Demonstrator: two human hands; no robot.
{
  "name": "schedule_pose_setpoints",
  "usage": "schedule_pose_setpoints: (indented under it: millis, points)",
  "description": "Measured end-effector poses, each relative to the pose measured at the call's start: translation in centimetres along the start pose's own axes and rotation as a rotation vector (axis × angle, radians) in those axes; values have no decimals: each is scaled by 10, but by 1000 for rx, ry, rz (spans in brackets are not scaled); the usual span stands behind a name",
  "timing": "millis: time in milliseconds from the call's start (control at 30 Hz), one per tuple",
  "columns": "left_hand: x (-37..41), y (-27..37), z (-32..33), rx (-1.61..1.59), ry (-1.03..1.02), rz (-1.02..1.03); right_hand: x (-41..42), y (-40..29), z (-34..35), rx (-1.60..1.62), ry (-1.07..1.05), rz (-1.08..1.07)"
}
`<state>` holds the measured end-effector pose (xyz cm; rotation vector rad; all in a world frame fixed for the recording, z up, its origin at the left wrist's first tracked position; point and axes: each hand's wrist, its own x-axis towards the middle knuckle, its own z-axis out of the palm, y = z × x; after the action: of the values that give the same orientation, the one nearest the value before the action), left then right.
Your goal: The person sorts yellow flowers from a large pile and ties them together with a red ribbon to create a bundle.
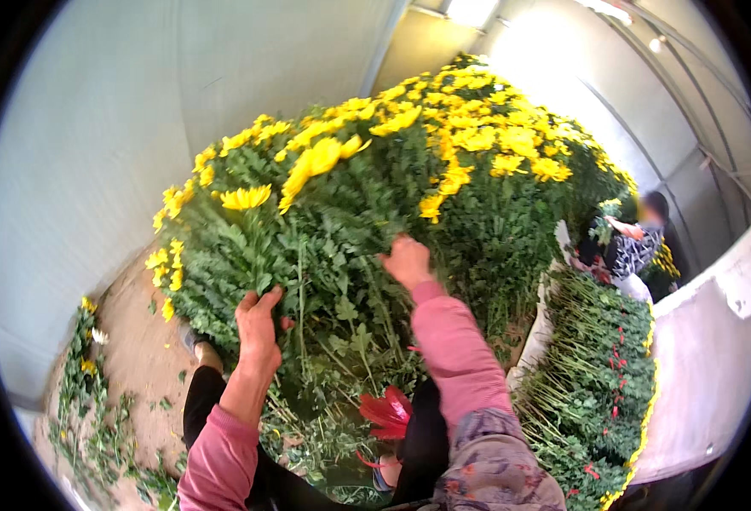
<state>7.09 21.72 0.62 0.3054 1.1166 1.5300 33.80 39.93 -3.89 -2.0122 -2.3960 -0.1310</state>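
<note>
A dense bed of yellow chrysanthemums [477,211] stands before me, leafy stems below and blooms on top. My left hand [258,329] is closed around leafy chrysanthemum stems [254,255] at the bed's near left, and a yellow bloom [245,198] rises above it. Farther in and to the right, my right hand [408,260] is curled among the stems; whether a stem lies in its fingers is hidden by blur and foliage. Larger yellow blooms [314,165] lean over, blurred, above and between the hands. A bundle of red strips [387,412] hangs by my right leg.
Cut chrysanthemums [586,358] lie in a long row at right, with red ties among them and white sheeting [535,332] alongside. Another person [637,246] holds flowers beyond. Loose stems [94,409] litter the soil path [132,326] at left, beside the plastic wall [88,160].
</note>
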Motion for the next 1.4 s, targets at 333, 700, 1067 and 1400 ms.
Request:
schedule_pose_setpoints:
  millis: [333, 700, 1067, 1400]
  points:
    - [19, -35, -22, -13, 48, -53, -43, -54, -75, 160, -160, -54]
    - [68, -95, -71, 103, 250, -156, -45, -24, 24, 642, -352, -13]
    - [55, -106, -66, -190, 289, -84, -105, -121, -12, 987, -375, -114]
    - [35, -71, -52, -372, -54, -173, -106, -156, 11, 631, -253, -568]
